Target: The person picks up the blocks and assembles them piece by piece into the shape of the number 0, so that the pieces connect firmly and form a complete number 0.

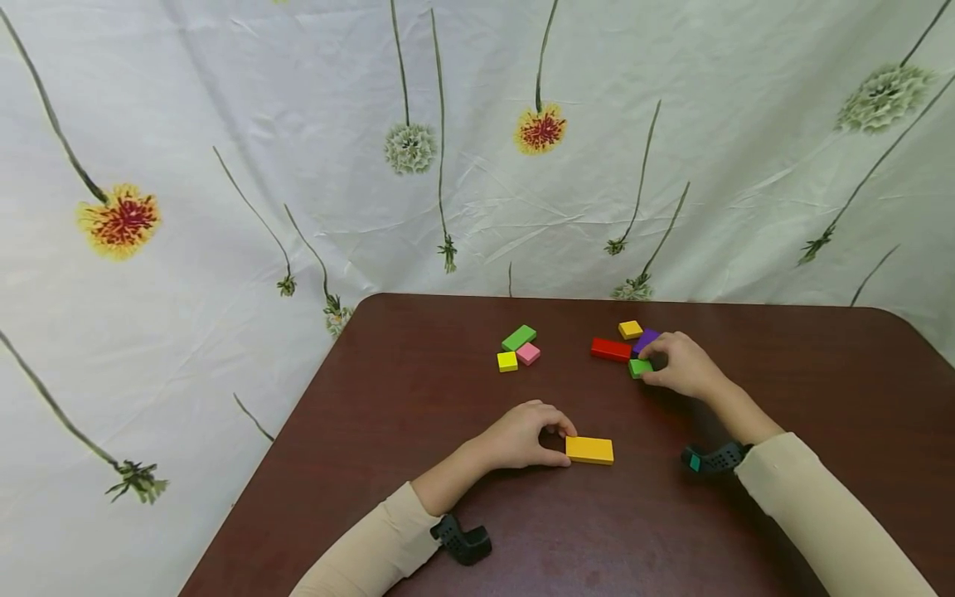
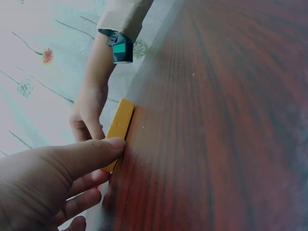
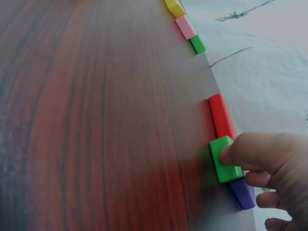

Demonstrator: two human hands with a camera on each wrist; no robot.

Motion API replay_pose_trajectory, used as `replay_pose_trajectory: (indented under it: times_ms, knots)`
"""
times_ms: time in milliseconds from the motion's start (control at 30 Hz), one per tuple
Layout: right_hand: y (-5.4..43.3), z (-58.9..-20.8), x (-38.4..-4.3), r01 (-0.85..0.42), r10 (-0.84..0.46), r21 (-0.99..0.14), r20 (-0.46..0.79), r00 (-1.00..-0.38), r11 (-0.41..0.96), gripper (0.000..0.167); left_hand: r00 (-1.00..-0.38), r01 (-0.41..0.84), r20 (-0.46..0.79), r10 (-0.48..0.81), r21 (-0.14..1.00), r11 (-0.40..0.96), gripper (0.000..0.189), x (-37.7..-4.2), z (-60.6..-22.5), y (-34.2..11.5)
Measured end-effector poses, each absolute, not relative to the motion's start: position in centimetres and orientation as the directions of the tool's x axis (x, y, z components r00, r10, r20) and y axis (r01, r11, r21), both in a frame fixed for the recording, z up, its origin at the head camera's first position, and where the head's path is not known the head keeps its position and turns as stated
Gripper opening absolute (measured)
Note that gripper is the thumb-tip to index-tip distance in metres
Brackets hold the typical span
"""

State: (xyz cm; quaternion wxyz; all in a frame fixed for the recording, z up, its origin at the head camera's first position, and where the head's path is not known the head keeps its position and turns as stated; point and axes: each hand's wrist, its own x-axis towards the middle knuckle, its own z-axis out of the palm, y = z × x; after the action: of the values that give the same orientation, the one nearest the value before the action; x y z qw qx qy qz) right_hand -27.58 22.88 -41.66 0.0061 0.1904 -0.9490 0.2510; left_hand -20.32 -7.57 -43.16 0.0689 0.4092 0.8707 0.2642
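My left hand (image 1: pixel 525 438) pinches a yellow-orange rectangular block (image 1: pixel 589 450) at its left end, near the middle of the table. In the left wrist view the thumb lies on the near face of that block (image 2: pixel 120 118), with fingers behind it. Farther back and to the right, my right hand (image 1: pixel 682 365) holds a small green block (image 1: pixel 639 368) between thumb and fingers. The right wrist view shows the thumb against the green block (image 3: pixel 225 159). Close around it lie a red block (image 1: pixel 611 349), a purple block (image 1: pixel 646 339) partly behind the fingers, and a small yellow-orange block (image 1: pixel 630 329).
Left of that group, toward the back, a longer green block (image 1: pixel 519 337), a pink block (image 1: pixel 528 354) and a yellow block (image 1: pixel 507 361) sit close together. The dark brown table (image 1: pixel 418 365) ends at a flower-printed white cloth (image 1: pixel 328 108) behind it.
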Motion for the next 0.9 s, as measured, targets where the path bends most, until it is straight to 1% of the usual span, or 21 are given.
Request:
replay_pose_trajectory:
  times_ms: [133, 333, 633, 900]
  knots:
    - [22.9, -41.5, -27.5, -0.341, -0.343, -0.471, 0.085, -0.936, 0.814, 0.025, -0.655, 0.676, 0.098, 0.749, 0.519, 0.523, 0.028, -20.3, -43.1, -7.6]
    - [23.0, -41.5, -27.1, -0.286, -0.310, -0.483, 0.032, -0.950, 0.828, 0.030, -0.654, 0.677, 0.098, 0.750, 0.517, 0.523, 0.027, -20.3, -43.1, -7.6]
    - [23.1, -42.1, -25.7, -0.269, -0.279, -0.594, 0.077, -0.957, 0.758, 0.029, -0.651, 0.681, 0.101, 0.752, 0.516, 0.520, 0.027, -20.3, -43.2, -7.6]
    - [22.4, -42.1, -23.6, -0.321, -0.316, -0.624, 0.123, -0.941, 0.713, 0.026, -0.649, 0.684, 0.110, 0.752, 0.516, 0.515, 0.027, -20.4, -43.3, -7.6]
